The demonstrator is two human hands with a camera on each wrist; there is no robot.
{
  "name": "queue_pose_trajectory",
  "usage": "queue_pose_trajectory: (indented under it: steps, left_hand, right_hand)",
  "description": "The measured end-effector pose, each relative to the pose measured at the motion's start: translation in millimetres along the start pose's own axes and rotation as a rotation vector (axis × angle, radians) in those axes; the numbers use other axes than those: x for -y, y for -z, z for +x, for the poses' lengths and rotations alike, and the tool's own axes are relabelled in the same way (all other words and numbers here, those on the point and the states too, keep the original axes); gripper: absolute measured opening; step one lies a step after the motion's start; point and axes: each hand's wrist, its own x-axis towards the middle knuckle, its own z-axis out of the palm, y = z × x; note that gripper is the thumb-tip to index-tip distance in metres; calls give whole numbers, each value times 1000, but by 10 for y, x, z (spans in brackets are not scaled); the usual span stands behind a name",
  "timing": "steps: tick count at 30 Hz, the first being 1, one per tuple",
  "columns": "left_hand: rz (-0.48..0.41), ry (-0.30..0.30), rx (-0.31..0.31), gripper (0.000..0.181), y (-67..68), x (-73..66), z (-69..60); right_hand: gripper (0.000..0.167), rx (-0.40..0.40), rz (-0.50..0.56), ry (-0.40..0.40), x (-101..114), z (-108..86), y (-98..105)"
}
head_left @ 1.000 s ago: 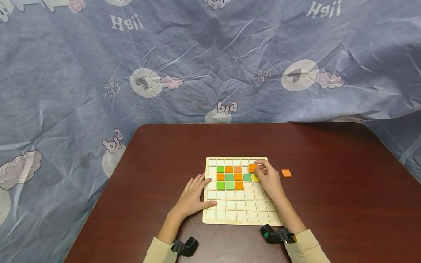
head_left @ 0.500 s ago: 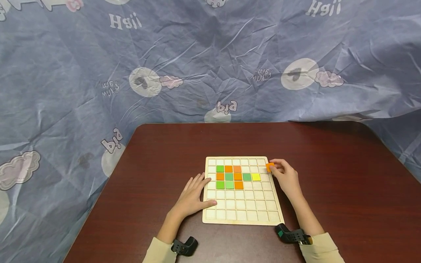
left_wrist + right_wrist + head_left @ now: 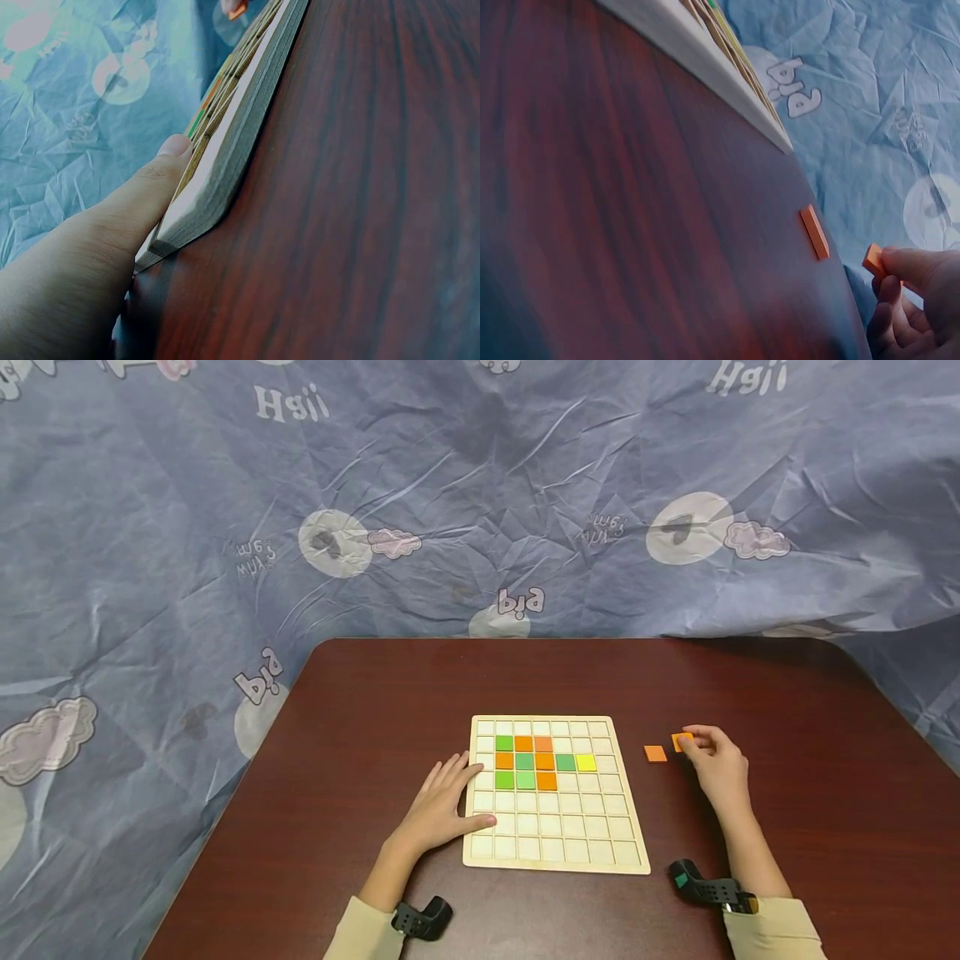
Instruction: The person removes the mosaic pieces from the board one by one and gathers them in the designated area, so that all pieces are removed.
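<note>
My left hand (image 3: 438, 806) rests on the left edge of a pale wooden grid board (image 3: 555, 852), fingers spread and straight, the thumb (image 3: 154, 176) lying over the rim in the left wrist view. To the right of the board, my right hand (image 3: 722, 770) pinches an orange square tile (image 3: 681, 742) between thumb and fingers. In the right wrist view this held tile (image 3: 874, 260) is tilted. A second orange tile (image 3: 656, 753) lies on the table between the board and that hand. Green, orange and yellow tiles (image 3: 586, 763) fill several cells in the board's upper part.
The dark red-brown table (image 3: 375, 718) has rounded far corners. Behind it hangs a wrinkled blue-grey printed cloth (image 3: 465, 485). A black wrist camera (image 3: 423, 918) is strapped to the left wrist, and another camera (image 3: 705, 885) to the right.
My right hand has moved rightward off the board with the orange tile, past the loose orange tile on the table. My left hand has stayed in place on the board's edge.
</note>
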Motion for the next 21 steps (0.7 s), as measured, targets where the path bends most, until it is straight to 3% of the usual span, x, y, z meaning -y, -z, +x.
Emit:
queue_pose_trajectory:
  steps: [10, 21]
  left_hand:
    - [-18, -21, -5, 80, 6, -14, -8]
    - [-12, -11, -7, 80, 26, -19, -9]
  right_hand:
    - [29, 39, -108, 41, -139, 20, 3]
    - [25, -35, -144, 140, -185, 46, -102]
